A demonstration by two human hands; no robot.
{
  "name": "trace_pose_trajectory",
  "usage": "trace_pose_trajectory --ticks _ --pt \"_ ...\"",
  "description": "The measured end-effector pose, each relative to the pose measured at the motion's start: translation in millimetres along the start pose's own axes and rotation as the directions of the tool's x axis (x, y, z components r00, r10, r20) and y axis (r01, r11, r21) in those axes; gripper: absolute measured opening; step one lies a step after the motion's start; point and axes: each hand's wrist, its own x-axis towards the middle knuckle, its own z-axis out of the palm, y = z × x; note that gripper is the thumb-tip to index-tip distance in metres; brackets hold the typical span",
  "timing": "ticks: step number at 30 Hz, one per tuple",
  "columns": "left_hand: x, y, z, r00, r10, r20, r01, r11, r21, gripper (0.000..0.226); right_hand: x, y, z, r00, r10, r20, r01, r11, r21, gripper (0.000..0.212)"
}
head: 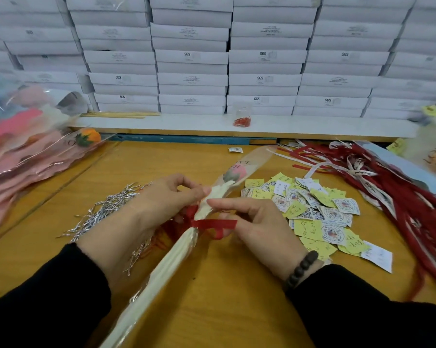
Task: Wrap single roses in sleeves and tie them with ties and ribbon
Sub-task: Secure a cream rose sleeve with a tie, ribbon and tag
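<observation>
A single pink rose (233, 173) lies in a clear sleeve with cream lining (161, 270), running from the near left to the table's middle. A red ribbon (213, 224) is wound round the sleeve's neck. My left hand (146, 209) holds the sleeve just above the ribbon, thumb and fingers curled against it. On the other side my right hand (252, 222) pinches the ribbon, one tail crossing its fingers. Silver twist ties (104, 212) lie scattered left of my left hand.
A heap of yellow and white paper tags (317, 212) lies right of my hands. Loose red and white ribbons (392, 187) pile at the right. Wrapped roses in pink sleeves (28, 162) stack at the left. White boxes (191, 56) wall the back.
</observation>
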Motion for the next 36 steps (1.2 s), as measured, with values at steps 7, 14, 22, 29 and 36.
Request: trace_pose_trajectory --ticks 7,14,22,29,36 --pt "-4 -8 -7 0.991 -0.028 0.132 0.066 0.953 -0.296 0.074 5 3 0 0.994 0.089 -0.058 -0.078 0.982 0.17 0.01" --pt "-30 -17 -12 0.963 -0.069 0.26 0.124 0.972 -0.199 0.097 16 13 -5 0.914 0.373 -0.16 -0.279 0.863 0.422 0.044" --pt "-31 -6 -29 0.896 -0.17 0.411 0.246 0.959 -0.14 0.086 11 12 1 0.935 0.329 -0.136 -0.263 0.896 0.358 0.055" --pt "-8 -3 -22 0.953 -0.21 0.218 0.268 0.919 -0.289 0.047 3 7 12 0.963 0.265 0.042 -0.265 0.919 0.292 0.022" --pt "0 1 -25 0.967 -0.129 0.221 0.19 0.941 -0.281 0.049 11 5 3 0.946 0.308 0.103 -0.323 0.857 0.402 0.013"
